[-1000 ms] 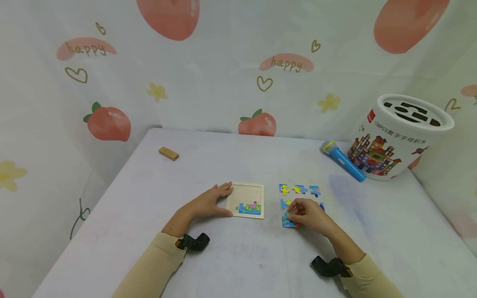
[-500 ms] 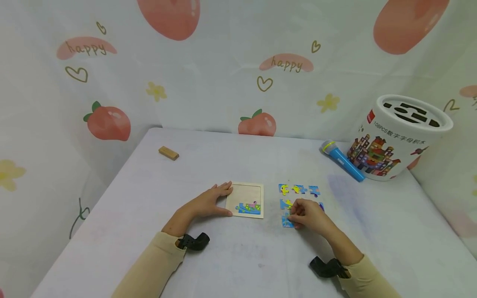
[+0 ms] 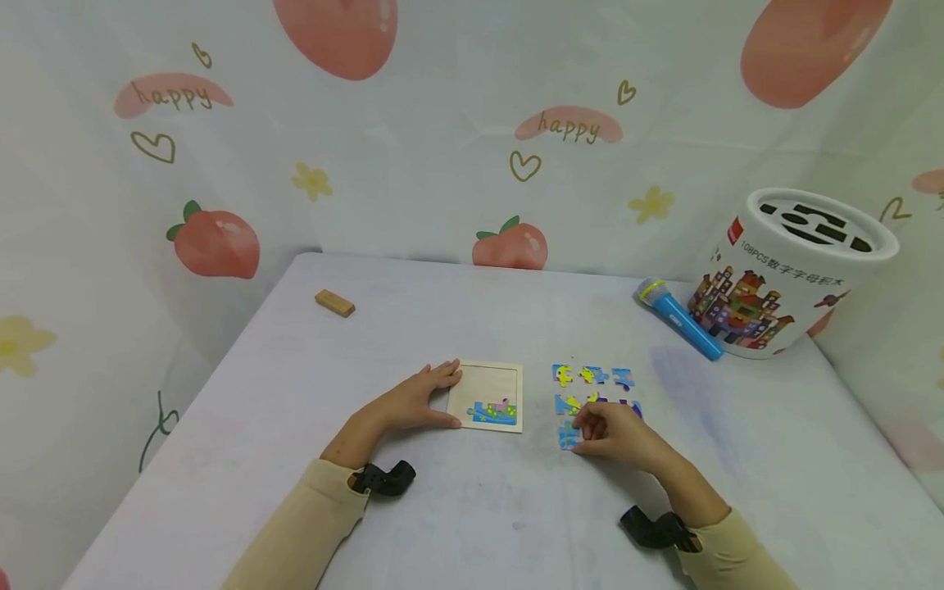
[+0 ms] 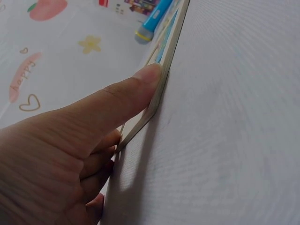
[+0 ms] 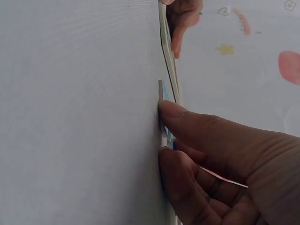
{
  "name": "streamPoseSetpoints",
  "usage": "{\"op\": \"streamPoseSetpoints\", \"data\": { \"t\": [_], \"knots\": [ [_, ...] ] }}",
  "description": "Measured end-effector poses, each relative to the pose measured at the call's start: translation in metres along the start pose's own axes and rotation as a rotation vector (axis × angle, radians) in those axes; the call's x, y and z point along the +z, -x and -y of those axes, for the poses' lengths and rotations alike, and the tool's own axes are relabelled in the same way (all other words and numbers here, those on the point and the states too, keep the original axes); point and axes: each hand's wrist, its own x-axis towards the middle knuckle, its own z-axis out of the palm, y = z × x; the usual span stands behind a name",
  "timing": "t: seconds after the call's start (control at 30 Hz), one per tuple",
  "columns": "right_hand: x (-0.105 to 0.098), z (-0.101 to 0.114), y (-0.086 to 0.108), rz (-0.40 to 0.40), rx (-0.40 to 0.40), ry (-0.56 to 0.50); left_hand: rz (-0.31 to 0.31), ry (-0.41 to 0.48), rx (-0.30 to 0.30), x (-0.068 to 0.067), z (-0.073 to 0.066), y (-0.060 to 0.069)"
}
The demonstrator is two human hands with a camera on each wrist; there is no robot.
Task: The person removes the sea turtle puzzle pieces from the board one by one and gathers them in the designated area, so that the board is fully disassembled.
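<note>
A square wooden puzzle board [image 3: 483,385] lies mid-table, with joined blue and green puzzle pieces [image 3: 496,412] in its lower right corner. My left hand [image 3: 409,403] holds the board's left side, thumb at the near corner and fingers at the far one. In the left wrist view the thumb [image 4: 122,96] lies against the board's edge. To the right, my right hand [image 3: 619,434] pinches a blue puzzle piece [image 3: 568,435] in the nearest row. Seen from the right wrist, the thumb [image 5: 176,112] touches that piece's edge; curled fingers hide part of it.
Loose puzzle pieces [image 3: 593,374] lie in rows beyond my right hand, some partly covered by it. A blue toy microphone [image 3: 682,322] leans near a large white bucket [image 3: 782,279] at the back right. A small wooden block [image 3: 335,303] lies at the back left.
My right hand has shifted slightly nearer and opened its thumb away from the index finger, now spanning the blue piece. The left hand and board have stayed put.
</note>
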Motion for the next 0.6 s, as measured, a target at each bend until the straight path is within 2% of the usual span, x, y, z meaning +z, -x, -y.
{"op": "streamPoseSetpoints", "data": {
  "t": [0.37,0.6],
  "knots": [
    [-0.0007,0.0033,-0.0001,0.002,0.027,0.001,-0.008,-0.005,0.018,-0.0004,0.0004,0.0013],
    [-0.0065,0.0072,-0.0033,-0.007,-0.016,0.002,-0.007,0.004,0.013,-0.0005,-0.0008,0.0016]
  ]
}}
